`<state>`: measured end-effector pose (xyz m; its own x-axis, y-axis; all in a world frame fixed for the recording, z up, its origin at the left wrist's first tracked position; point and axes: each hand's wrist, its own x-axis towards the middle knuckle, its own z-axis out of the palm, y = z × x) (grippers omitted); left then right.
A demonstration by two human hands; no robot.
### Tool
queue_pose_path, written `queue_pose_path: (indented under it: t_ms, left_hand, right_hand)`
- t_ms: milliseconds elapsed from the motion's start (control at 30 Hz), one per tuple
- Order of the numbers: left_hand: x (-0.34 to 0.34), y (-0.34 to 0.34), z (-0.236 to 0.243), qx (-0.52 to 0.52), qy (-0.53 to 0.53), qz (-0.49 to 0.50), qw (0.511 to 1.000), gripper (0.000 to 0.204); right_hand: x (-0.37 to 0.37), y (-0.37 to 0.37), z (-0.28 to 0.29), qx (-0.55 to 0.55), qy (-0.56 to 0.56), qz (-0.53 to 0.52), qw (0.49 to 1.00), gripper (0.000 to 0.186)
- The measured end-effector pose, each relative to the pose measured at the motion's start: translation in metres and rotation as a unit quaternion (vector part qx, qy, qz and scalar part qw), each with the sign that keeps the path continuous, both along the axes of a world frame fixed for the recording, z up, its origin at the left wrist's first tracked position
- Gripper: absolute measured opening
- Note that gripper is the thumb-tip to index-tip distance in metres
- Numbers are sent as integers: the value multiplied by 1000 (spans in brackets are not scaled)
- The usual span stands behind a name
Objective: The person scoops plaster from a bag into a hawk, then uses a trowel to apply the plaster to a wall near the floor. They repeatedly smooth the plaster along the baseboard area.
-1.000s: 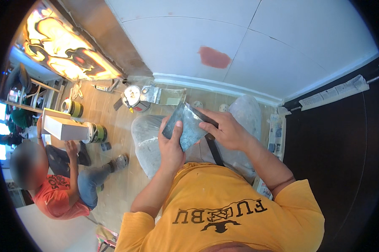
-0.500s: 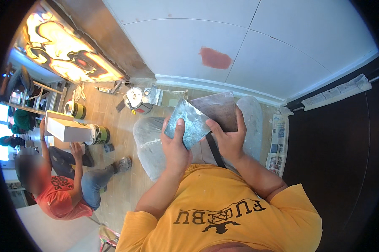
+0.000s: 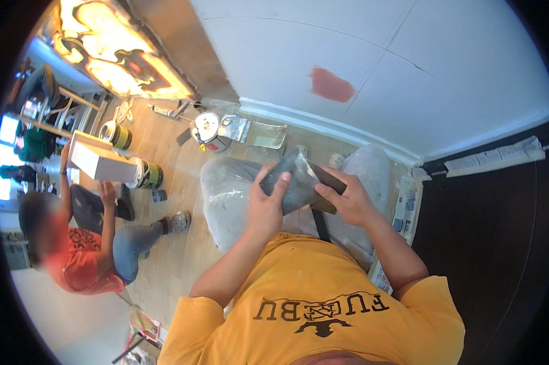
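Observation:
In front of my lap, my left hand [image 3: 267,199] grips a thin grey rectangular scraper plate [image 3: 294,190], smeared whitish at its upper corner. The thumb lies over its face, and the fingers are mostly hidden behind. A second, brownish scraper plate [image 3: 328,180] is pinched in my right hand [image 3: 352,201], thumb in front. Both plates are tilted, and the grey one overlaps the brown one's left part; whether their edges touch, I cannot tell. Beneath them are my knees in pale, stained trousers [image 3: 229,198].
Ahead stands a pale wall [image 3: 274,55] with a reddish patch [image 3: 331,84]. A bucket [image 3: 216,145] and a shallow tray [image 3: 266,135] sit near its base. At left, a person [image 3: 83,249] handles a white box [image 3: 103,165] beside tubs. A dark panel [image 3: 481,243] with newspaper edging lies right.
The grey plate has tilted, its face darker now, and covers more of the brown plate. Both hands have shifted slightly to the right in the picture. My view has turned slightly.

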<state>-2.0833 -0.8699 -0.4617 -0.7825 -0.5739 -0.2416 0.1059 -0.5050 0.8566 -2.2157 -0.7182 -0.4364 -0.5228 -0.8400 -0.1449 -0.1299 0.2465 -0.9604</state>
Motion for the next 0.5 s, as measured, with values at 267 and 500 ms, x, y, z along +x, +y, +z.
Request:
queue_pose_path:
  t_ms: [267, 500]
  left_hand:
    - [16, 18, -4, 21, 10, -31, 999, 35]
    - [38, 18, 38, 213, 24, -96, 972, 41]
  right_hand:
    - [11, 29, -9, 35, -51, 5, 998, 52]
    - [-7, 54, -3, -50, -105, -195, 974, 50]
